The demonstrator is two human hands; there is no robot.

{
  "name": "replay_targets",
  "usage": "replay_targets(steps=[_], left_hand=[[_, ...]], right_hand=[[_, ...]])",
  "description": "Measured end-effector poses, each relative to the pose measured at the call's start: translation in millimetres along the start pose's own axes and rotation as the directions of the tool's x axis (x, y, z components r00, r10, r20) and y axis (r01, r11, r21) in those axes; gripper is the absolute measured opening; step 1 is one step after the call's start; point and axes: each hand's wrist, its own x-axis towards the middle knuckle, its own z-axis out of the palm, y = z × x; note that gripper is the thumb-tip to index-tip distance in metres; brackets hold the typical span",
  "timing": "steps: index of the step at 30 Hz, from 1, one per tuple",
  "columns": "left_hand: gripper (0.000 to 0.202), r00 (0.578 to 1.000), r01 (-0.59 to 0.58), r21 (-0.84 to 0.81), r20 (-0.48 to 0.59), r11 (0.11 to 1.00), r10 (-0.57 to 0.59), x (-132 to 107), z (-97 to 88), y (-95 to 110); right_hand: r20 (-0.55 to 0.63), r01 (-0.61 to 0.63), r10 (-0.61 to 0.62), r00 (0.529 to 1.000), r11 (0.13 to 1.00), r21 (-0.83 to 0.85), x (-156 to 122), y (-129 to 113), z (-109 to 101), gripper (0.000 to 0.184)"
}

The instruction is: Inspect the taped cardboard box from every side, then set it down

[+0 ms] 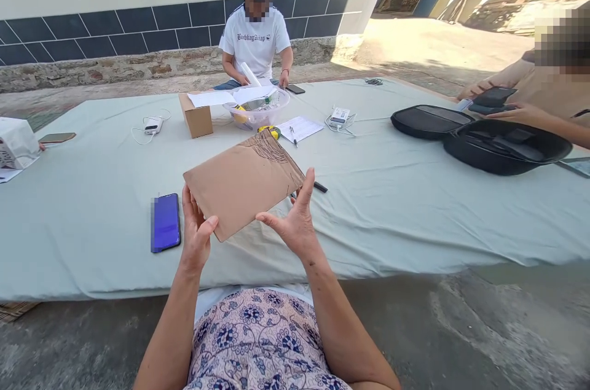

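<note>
Out on the pale green sheet point(92, 193), my left hand point(197, 233) and right hand point(295, 218) both grip a tilted cardboard piece point(242, 184), phone point(165, 222) just beside.

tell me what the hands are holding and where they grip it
Both hold a brown cardboard sheet: left hand at its near left corner, right hand at its near right edge.
</note>
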Motion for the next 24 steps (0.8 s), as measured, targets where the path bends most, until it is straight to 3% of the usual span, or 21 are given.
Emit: replay_targets(steps=[6, 10, 15, 19, 21, 24], left_hand=[[0.080, 1.000, 0.006, -0.034, -0.029, 0.999, -0.007, 1, -9.6, 1], [0.077, 0.999, 0.020, -0.058, -0.031, 0.998, -0.022, 3, -11.8, 0], [0.081, 0.992, 0.107, -0.024, -0.063, 0.994, -0.108, 5, -9.3, -2], [0.092, 0.972, 0.200, -0.013, -0.127, 0.980, -0.200, 6, -12.0, -6], [0.085, 0.960, 0.244, -0.024, -0.134, 0.970, -0.245, 6, -14.2, -10], [0.063, 0.952, 0.299, -0.029, -0.062, 0.954, -0.301, 5, -16.7, -17]], right_hand=[[-0.092, -0.107, 0.119, 0.989, 0.986, 0.124, 4, -7, -7, 0.127], [-0.145, -0.102, 0.122, 0.982, 0.985, 0.137, 6, -8, -12, 0.090], [-0.106, -0.032, 0.045, 0.993, 0.992, 0.122, 6, -3, -12, 0.052], [-0.112, 0.018, -0.011, 0.994, 0.998, 0.068, 7, 1, -12, 0.053], [-0.141, 0.043, -0.037, 0.989, 0.998, 0.042, 8, 0, -13, 0.055], [-0.207, 0.081, -0.075, 0.975, 0.996, 0.024, 10, 1, -17, 0.051]])
